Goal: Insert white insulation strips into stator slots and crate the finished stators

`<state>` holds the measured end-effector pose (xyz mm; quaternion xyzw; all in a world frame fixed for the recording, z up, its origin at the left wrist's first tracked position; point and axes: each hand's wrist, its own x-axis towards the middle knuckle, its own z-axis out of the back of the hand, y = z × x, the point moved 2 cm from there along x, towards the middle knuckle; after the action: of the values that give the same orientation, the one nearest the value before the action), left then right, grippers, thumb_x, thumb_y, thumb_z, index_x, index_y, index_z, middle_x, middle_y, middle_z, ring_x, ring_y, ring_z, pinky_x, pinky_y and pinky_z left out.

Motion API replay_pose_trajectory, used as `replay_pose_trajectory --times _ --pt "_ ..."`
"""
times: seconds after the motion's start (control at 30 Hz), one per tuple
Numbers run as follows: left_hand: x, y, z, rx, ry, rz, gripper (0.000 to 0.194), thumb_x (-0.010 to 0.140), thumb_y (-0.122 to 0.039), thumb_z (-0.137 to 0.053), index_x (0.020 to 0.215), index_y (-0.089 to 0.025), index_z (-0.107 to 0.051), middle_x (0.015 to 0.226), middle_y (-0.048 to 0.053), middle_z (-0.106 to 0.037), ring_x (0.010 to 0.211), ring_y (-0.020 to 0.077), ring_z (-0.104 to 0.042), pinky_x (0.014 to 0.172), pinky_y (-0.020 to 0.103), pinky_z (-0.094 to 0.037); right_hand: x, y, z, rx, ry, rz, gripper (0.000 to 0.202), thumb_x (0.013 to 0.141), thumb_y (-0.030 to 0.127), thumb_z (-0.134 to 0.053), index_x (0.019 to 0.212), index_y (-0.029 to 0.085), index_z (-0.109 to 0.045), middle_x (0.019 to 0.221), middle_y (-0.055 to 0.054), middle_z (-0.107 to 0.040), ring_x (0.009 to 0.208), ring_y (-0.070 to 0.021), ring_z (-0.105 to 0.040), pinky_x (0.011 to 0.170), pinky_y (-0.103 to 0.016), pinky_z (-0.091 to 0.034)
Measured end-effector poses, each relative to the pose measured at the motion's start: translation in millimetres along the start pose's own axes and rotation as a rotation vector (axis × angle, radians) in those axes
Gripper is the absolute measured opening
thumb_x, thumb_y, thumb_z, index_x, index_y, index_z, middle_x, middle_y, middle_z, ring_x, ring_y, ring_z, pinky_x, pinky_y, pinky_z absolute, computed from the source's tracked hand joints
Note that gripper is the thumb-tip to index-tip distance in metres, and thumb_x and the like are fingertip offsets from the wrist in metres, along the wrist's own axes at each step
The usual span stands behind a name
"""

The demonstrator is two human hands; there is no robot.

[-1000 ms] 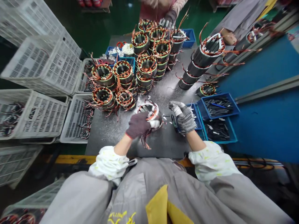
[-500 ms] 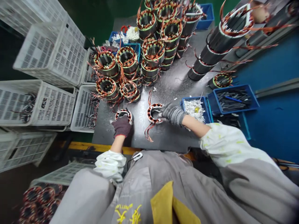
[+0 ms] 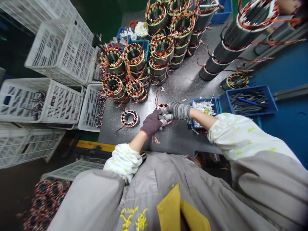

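Observation:
A small ring-shaped motor stator (image 3: 161, 106) with copper windings and loose lead wires lies on the dark metal table, partly hidden under both hands. My left hand (image 3: 151, 123), in a maroon glove with grey fingertips, grips its near left side. From the right, my right hand (image 3: 179, 111), in a grey striped glove, closes its fingers on the rim. The fingertips of both hands meet over the ring, so their exact hold is partly hidden. A second wound stator (image 3: 124, 119) sits on the table to the left, untouched, with a short wire sticking out.
Stacked stators (image 3: 113, 86) stand at the back, with a taller leaning stack (image 3: 216, 61) at right. Blue bins hold white pieces (image 3: 201, 107) with a yellow-handled tool, and black strips (image 3: 250, 102). White perforated crates (image 3: 64, 99) line the left side.
My left hand has let go of the left stator and moved right to the one under my right hand. My right hand has stayed at that stator. The camera view has shifted slightly.

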<state>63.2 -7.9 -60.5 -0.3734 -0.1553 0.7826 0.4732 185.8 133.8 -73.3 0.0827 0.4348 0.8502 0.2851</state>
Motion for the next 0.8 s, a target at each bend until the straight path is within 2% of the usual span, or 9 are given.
replay_pose_trajectory --times 0.1,0.2,0.3,0.4,0.5,0.6,0.63,0.7,0.8 --pt "11.6 18.9 8.3 -0.181 0.039 -0.014 0.034 0.081 -0.026 -0.073 0.115 -0.02 -0.071 0.101 0.007 -0.079 0.09 0.0243 -0.073 0.085 0.038 -0.059 -7.3 13.3 0.6 -0.288 0.233 0.108 0.031 0.082 0.047 -0.078 0.093 0.018 -0.081 0.074 -0.008 -0.076 0.071 -0.0217 -0.065 0.072 -0.033 -0.044" --pt "14.9 32.2 14.2 -0.25 -0.131 0.025 0.026 0.085 -0.03 -0.07 0.11 -0.022 -0.07 0.099 0.006 -0.078 0.091 0.0234 -0.073 0.088 0.039 -0.06 -14.7 22.2 -0.9 -0.628 0.432 0.263 0.031 0.09 0.043 -0.07 0.11 0.022 -0.082 0.09 -0.01 -0.079 0.081 -0.0249 -0.067 0.078 -0.035 -0.041" --pt "15.0 35.9 12.8 -0.278 -0.299 0.028 0.03 0.087 -0.033 -0.072 0.115 -0.022 -0.066 0.11 0.008 -0.078 0.102 0.0246 -0.074 0.095 0.04 -0.058 -21.4 22.9 -3.7 -0.665 0.439 0.305 0.037 0.102 0.049 -0.056 0.111 0.025 -0.083 0.097 -0.01 -0.079 0.084 -0.0252 -0.066 0.079 -0.036 -0.039" --pt "19.3 36.1 10.0 -0.365 -0.328 0.017 0.036 0.087 -0.033 -0.075 0.119 -0.021 -0.063 0.118 0.01 -0.077 0.105 0.0241 -0.074 0.097 0.039 -0.058 -30.8 22.1 -7.1 -0.661 0.341 0.257 0.045 0.105 0.052 -0.05 0.11 0.021 -0.083 0.109 -0.013 -0.078 0.089 -0.0264 -0.065 0.081 -0.037 -0.038" --pt "24.3 37.0 11.0 -0.357 -0.352 0.066 0.042 0.087 -0.033 -0.077 0.124 -0.019 -0.061 0.126 0.013 -0.076 0.111 0.0256 -0.073 0.1 0.039 -0.057 -43.0 27.4 -16.0 -0.667 0.274 0.244 0.041 0.106 0.045 -0.05 0.114 0.019 -0.081 0.123 -0.015 -0.076 0.097 -0.0278 -0.064 0.084 -0.039 -0.04" --pt "23.6 35.9 9.3 -0.26 -0.294 0.067 0.045 0.088 -0.037 -0.079 0.125 -0.019 -0.061 0.13 0.014 -0.074 0.116 0.0266 -0.073 0.102 0.039 -0.055 -54.9 31.9 -34.5 -0.644 0.174 0.138 0.035 0.104 0.034 -0.05 0.102 0.016 -0.08 0.112 -0.018 -0.078 0.1 -0.0301 -0.064 0.088 -0.041 -0.043" --pt "21.3 35.4 8.2 -0.231 -0.274 0.056 0.043 0.09 -0.037 -0.078 0.125 -0.019 -0.061 0.131 0.013 -0.074 0.117 0.0261 -0.073 0.103 0.039 -0.055 -58.5 31.4 -41.1 -0.606 0.092 0.058 0.033 0.102 0.032 -0.052 0.097 0.014 -0.08 0.105 -0.018 -0.078 0.099 -0.0307 -0.065 0.089 -0.042 -0.045" --pt "15.0 34.7 7.7 -0.153 -0.25 0.037 0.039 0.094 -0.037 -0.074 0.126 -0.019 -0.062 0.132 0.013 -0.074 0.118 0.0254 -0.072 0.102 0.037 -0.055 -66.5 26.0 -50.2 -0.417 -0.175 -0.165 0.035 0.099 0.035 -0.052 0.089 0.013 -0.078 0.094 -0.018 -0.077 0.093 -0.03 -0.067 0.088 -0.043 -0.048" --pt "8.5 28.6 16.1 0.069 -0.252 -0.038 0.038 0.099 -0.04 -0.068 0.129 -0.018 -0.065 0.13 0.014 -0.073 0.118 0.0271 -0.071 0.101 0.038 -0.054 -80.2 10.5 -50.2 0.089 -0.593 -0.434 0.051 0.101 0.054 -0.045 0.093 0.014 -0.076 0.091 -0.015 -0.077 0.084 -0.0261 -0.069 0.082 -0.039 -0.053"
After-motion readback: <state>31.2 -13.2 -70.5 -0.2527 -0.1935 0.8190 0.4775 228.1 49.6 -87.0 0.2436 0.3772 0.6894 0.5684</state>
